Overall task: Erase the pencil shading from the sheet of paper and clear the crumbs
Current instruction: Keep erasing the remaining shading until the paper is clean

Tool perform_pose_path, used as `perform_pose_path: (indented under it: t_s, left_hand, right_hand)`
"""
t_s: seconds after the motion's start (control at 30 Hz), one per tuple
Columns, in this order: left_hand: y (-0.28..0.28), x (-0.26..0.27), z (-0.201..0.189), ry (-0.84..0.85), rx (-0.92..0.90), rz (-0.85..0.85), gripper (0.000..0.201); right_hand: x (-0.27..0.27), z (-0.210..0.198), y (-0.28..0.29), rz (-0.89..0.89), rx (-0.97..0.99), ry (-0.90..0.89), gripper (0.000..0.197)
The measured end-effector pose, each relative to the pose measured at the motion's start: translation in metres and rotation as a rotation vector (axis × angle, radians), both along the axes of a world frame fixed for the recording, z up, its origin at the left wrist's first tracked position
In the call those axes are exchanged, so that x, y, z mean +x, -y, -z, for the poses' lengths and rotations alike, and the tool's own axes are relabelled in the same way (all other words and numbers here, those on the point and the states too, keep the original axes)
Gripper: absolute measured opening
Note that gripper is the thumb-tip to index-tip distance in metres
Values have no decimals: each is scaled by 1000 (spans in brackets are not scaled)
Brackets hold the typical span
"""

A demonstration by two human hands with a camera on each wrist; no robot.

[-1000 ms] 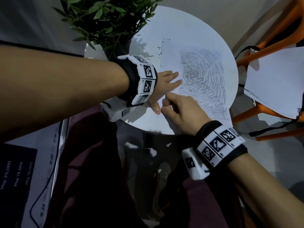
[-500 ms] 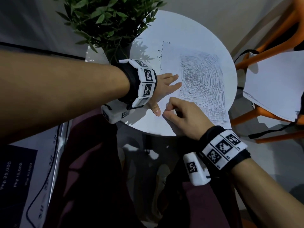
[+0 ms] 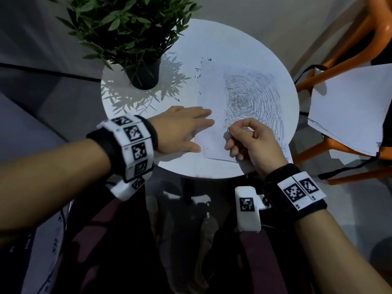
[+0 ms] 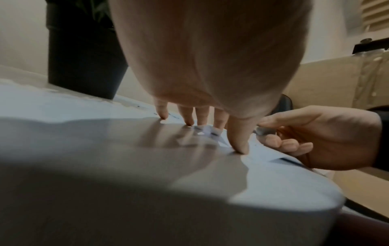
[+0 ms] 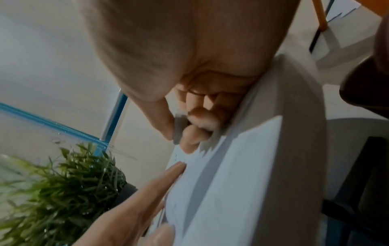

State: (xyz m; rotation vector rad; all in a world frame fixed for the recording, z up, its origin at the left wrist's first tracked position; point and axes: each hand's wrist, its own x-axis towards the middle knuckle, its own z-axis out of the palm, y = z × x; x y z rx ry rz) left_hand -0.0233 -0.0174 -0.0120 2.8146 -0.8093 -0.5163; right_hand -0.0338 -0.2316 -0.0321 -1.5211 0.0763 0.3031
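Observation:
A white sheet of paper [image 3: 214,85] lies on the round white table [image 3: 233,45], its right half covered with dark pencil shading [image 3: 256,98]. My left hand [image 3: 180,130] lies flat with straight fingers on the sheet's left edge, fingertips [image 4: 240,148] pressing down. My right hand [image 3: 248,141] pinches a small grey eraser [image 5: 179,129] between thumb and fingers, at the lower left rim of the shading; the eraser [image 4: 262,131] is mostly hidden by the fingers. Dark eraser crumbs [image 3: 199,75] lie scattered along the sheet's left edge and on the table.
A potted green plant [image 3: 135,39] in a black pot stands at the table's back left. To the right is an orange chair [image 3: 331,81] bearing loose white sheets [image 3: 350,107]. My legs are under the near table edge.
The view has shifted down and the hands sit lower in it. My right hand has turned so its fingers curl round the eraser at the shading's edge. The left hand stays flat on the sheet.

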Motion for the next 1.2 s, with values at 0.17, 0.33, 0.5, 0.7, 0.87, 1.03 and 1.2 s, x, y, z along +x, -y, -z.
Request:
perform_pose_path:
  t_s: [0.17, 0.33, 0.5, 0.7, 0.87, 1.03, 1.2]
  left_hand:
    - [3, -34, 23, 47, -68, -137, 61]
    - [14, -47, 47, 215, -268, -296, 51]
    - [11, -35, 47, 400, -324, -296, 32]
    - [9, -31, 56, 398, -368, -296, 32]
    - [22, -35, 53, 439, -421, -376, 26]
    - [28, -35, 57, 380, -392, -426, 28]
    - [25, -34, 63, 394, -428, -445, 38]
  right_hand:
    - [-10, 1, -5, 37, -190, 108, 5]
    - [-11, 5, -5, -82, -593, 303, 10]
    - [-27, -3, -19, -247, -644, 414, 10]
    - [-34, 4, -25, -322, -738, 414, 14]
    - [-32, 6, -22, -8, -199, 197, 11]
    - [-38, -10, -18, 72, 269, -158, 6]
    - [-32, -10, -29, -6, 180, -239, 5]
